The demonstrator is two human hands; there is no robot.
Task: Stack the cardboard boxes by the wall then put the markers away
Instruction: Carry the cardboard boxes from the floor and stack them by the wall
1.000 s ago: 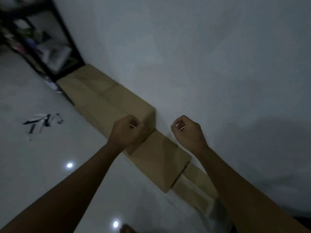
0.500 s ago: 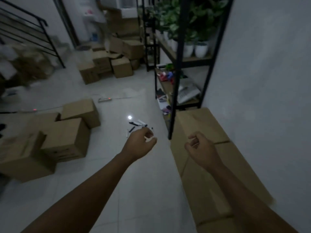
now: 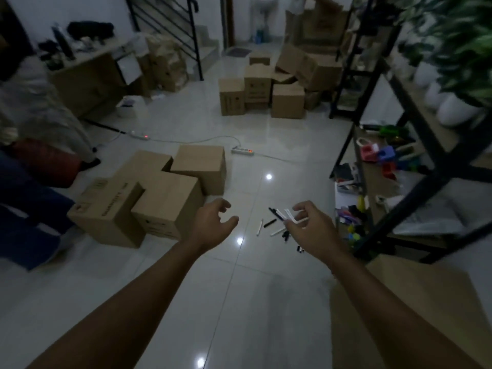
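Several black and white markers [image 3: 274, 225] lie scattered on the tiled floor, just beyond my right hand [image 3: 312, 228]. That hand hovers over them with loosely curled fingers and grips nothing that I can make out. My left hand [image 3: 213, 225] hangs relaxed in the air a little to the left, fingers spread and empty. A cluster of cardboard boxes [image 3: 159, 201] stands on the floor at the left. More boxes [image 3: 261, 89] are heaped at the back. The top of a flat cardboard box [image 3: 415, 302] shows at the lower right under my right forearm.
A black shelf rack [image 3: 394, 145] with potted plants and toys stands on the right. A power strip [image 3: 242, 151] with its cable crosses the floor behind the boxes. Blue and red fabric [image 3: 29, 206] fills the left edge. A stair railing [image 3: 165, 27] rises at the back.
The view has swung from the wall and the boxes there out to the room. Both hands have loosened from curled fists and now hover near the markers.
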